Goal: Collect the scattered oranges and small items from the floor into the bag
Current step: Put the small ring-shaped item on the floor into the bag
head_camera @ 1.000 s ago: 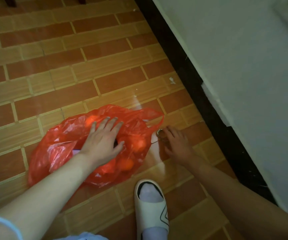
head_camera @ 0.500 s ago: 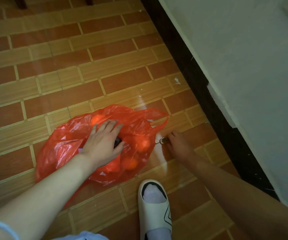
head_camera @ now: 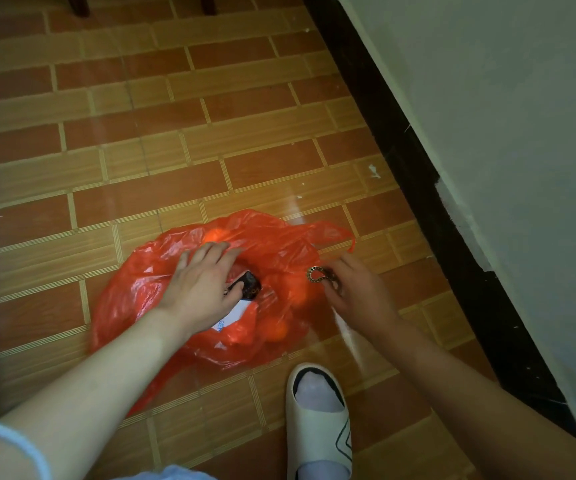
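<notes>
A red plastic bag (head_camera: 134, 289) lies open on the tiled floor. Several oranges (head_camera: 295, 289) show through its film, and a dark small box (head_camera: 248, 284) and a white card (head_camera: 233, 315) lie at its mouth. My left hand (head_camera: 203, 285) rests on the bag's upper edge, fingers spread, holding the opening apart. My right hand (head_camera: 356, 292) pinches a small metal chain ring (head_camera: 317, 273) just above the bag's right side.
A white slide sandal with a socked foot (head_camera: 317, 420) stands just below the bag. A black skirting strip (head_camera: 414, 174) and pale wall (head_camera: 504, 98) run along the right. Dark furniture legs (head_camera: 78, 5) stand at the top.
My right hand lifted the metal chain ring off the floor and moved it left over the bag. My left hand shifted a little, uncovering the dark box and white card.
</notes>
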`<state>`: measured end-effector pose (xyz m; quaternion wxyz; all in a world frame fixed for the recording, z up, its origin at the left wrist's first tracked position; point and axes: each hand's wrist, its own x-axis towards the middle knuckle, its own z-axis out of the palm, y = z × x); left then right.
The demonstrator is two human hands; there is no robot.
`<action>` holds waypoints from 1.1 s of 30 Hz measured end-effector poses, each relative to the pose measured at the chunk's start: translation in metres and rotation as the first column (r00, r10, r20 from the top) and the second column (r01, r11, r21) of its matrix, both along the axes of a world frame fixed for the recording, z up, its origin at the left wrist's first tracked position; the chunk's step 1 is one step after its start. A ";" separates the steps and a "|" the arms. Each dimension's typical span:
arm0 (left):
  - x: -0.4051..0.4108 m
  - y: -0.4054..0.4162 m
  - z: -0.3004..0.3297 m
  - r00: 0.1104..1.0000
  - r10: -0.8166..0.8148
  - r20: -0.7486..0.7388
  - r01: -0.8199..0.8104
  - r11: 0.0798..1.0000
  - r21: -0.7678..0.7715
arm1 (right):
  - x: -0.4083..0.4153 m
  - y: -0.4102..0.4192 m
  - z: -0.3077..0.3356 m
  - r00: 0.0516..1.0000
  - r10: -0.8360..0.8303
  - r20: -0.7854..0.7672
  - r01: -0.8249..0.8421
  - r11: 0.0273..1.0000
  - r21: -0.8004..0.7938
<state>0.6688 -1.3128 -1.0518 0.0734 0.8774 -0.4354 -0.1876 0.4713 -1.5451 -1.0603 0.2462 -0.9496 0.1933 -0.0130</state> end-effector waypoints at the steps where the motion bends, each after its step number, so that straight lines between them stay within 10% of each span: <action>1: 0.002 0.004 0.001 1.000 0.010 0.007 -0.010 1.000 0.007 | 0.010 0.006 0.005 0.999 0.026 0.029 -0.025 1.000 -0.004; 18: 0.032 0.117 0.016 0.969 0.239 0.055 -0.243 0.967 0.082 | 0.124 0.094 -0.022 0.918 0.392 -0.059 -0.395 0.916 -0.070; 33: 0.029 0.162 0.024 0.948 0.317 0.038 -0.319 0.945 0.069 | 0.139 0.118 -0.031 0.915 0.402 -0.030 -0.403 0.913 -0.064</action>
